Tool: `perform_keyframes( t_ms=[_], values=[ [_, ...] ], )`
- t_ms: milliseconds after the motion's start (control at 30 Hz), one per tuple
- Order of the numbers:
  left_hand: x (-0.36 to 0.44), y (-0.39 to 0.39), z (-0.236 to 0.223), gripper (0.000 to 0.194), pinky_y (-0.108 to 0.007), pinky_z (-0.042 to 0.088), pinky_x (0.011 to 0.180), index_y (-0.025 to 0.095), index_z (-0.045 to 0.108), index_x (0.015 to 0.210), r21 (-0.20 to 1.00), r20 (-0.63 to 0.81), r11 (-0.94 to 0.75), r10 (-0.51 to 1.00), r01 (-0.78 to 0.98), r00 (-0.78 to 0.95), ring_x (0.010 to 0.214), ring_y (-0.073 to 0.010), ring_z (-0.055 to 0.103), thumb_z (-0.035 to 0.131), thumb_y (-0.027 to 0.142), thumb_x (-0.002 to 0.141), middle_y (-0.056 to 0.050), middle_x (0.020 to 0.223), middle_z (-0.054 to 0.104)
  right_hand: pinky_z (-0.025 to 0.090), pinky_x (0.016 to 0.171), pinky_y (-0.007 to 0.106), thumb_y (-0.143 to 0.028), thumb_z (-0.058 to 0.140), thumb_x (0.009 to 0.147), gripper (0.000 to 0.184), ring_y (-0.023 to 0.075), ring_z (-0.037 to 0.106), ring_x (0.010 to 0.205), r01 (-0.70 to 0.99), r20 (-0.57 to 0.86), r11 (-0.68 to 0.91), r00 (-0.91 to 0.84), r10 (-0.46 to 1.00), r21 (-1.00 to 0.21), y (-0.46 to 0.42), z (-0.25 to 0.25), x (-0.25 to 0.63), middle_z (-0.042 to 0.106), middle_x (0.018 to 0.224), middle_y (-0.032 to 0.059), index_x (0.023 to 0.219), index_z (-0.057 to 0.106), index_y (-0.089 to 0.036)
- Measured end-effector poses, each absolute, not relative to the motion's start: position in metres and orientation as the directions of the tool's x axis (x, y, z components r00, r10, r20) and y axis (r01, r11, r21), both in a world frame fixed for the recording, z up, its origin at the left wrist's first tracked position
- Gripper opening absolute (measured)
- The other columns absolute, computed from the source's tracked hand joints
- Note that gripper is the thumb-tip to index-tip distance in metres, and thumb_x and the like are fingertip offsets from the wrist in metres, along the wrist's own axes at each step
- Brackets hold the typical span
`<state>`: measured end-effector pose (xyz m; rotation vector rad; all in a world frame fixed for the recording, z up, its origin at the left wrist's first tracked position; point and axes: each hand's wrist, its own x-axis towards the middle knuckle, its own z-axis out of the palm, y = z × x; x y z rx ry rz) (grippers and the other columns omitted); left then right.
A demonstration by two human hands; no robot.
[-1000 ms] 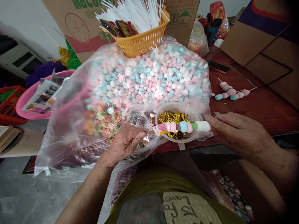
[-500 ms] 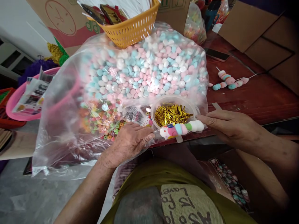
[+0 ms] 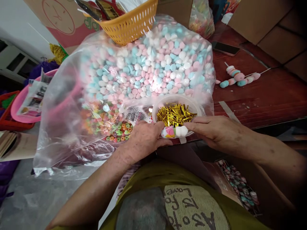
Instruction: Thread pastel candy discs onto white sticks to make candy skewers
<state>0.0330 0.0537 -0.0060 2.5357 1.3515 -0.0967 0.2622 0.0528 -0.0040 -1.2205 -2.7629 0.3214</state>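
A marshmallow skewer (image 3: 181,131) in a clear printed wrapper lies crosswise in front of me, pink and white pieces showing. My left hand (image 3: 145,139) is closed around its left part, thumb below and fingers above. At the skewer's right end, the fingertips of my right hand (image 3: 217,130) press together on the wrapped end. Just behind both hands sits a clear round tub (image 3: 198,110) holding gold twist ties (image 3: 175,113). Ring-shaped colored candies (image 3: 120,131) lie in clear plastic to the left of the tub.
A big clear bag of marshmallows (image 3: 148,70) covers the table's middle, with a yellow basket (image 3: 129,28) against it. Loose skewers (image 3: 237,76) and a phone (image 3: 225,48) lie on the red table (image 3: 261,99). Below right is a box of skewers (image 3: 237,182); a pink basket (image 3: 18,110) stands left.
My left hand has slid right along the wrapped skewer, covering more of it. My right hand has moved left, so the two hands are closer together. The view has shifted slightly.
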Motion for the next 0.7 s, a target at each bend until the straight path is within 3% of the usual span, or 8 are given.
perform_keyframes(
  t_ms=[100,233,333,433,500,633,700],
  values=[
    [0.041,0.054,-0.002,0.046,-0.025,0.035,0.055,0.021,0.058,0.088,0.374,-0.281,-0.426,0.794,0.824,0.539,0.064,-0.0185,0.058,0.056,0.063,0.070,0.000,0.068,0.062,0.036,0.052,0.026,-0.010,0.041,0.083,0.025,0.0147,0.053,0.063,0.630,0.114,0.765,-0.757,0.643,-0.134,0.053,-0.004,0.255,0.060,0.077,0.0045,0.093,0.063,-0.017],
    [0.033,0.054,0.003,0.037,-0.023,0.036,0.056,0.020,0.060,0.086,0.575,-0.294,-0.299,0.793,0.761,0.533,0.066,-0.0158,0.056,0.063,0.054,0.070,0.002,0.069,0.060,0.038,0.064,0.031,-0.014,0.041,0.085,0.022,0.0189,0.050,0.074,0.553,0.313,0.833,-0.790,0.527,-0.008,0.059,0.001,0.262,0.060,0.080,0.0078,0.088,0.062,-0.016],
    [0.033,0.053,0.002,0.036,-0.023,0.037,0.057,0.018,0.061,0.086,0.664,-0.293,-0.233,0.793,0.710,0.534,0.065,-0.0144,0.054,0.066,0.049,0.068,0.002,0.068,0.060,0.034,0.065,0.034,-0.016,0.041,0.085,0.021,0.0190,0.047,0.072,0.534,0.372,0.845,-0.790,0.488,0.025,0.060,0.006,0.258,0.060,0.072,0.0057,0.082,0.062,-0.019],
    [0.044,0.050,0.000,0.027,-0.024,0.038,0.058,0.017,0.061,0.077,0.683,-0.277,-0.245,0.785,0.688,0.554,0.064,-0.0142,0.054,0.064,0.043,0.071,0.002,0.066,0.059,0.030,0.063,0.034,-0.016,0.040,0.084,0.025,0.0175,0.044,0.067,0.522,0.367,0.853,-0.792,0.488,-0.007,0.055,0.005,0.236,0.057,0.065,0.0034,0.069,0.059,-0.021],
    [0.046,0.047,0.002,0.024,-0.025,0.041,0.061,0.017,0.061,0.082,0.770,-0.231,-0.207,0.791,0.604,0.566,0.068,-0.0149,0.055,0.064,0.039,0.072,0.001,0.071,0.060,0.030,0.062,0.034,-0.018,0.041,0.084,0.024,0.0174,0.043,0.066,0.514,0.366,0.857,-0.790,0.491,-0.039,0.053,0.002,0.224,0.056,0.063,0.0035,0.065,0.057,-0.020],
    [0.014,0.045,0.016,0.066,-0.028,0.047,0.073,0.025,0.044,0.125,0.954,-0.129,-0.068,0.786,0.292,0.604,0.091,-0.0186,0.058,0.072,0.033,0.066,-0.004,0.101,0.062,0.034,0.067,0.033,-0.015,0.040,0.085,0.022,0.0171,0.046,0.070,0.454,0.412,0.862,-0.757,0.507,-0.227,0.054,0.004,0.225,0.056,0.067,0.0041,0.074,0.059,-0.018],
    [-0.008,0.044,0.021,0.062,-0.030,0.047,0.076,0.027,0.047,0.123,0.951,-0.170,-0.044,0.753,0.305,0.636,0.098,-0.0209,0.057,0.072,0.031,0.067,-0.005,0.108,0.060,0.036,0.069,0.032,-0.013,0.039,0.086,0.022,0.0166,0.047,0.072,0.437,0.424,0.852,-0.739,0.523,-0.289,0.056,0.010,0.231,0.057,0.071,0.0048,0.078,0.059,-0.017]
  ],
)
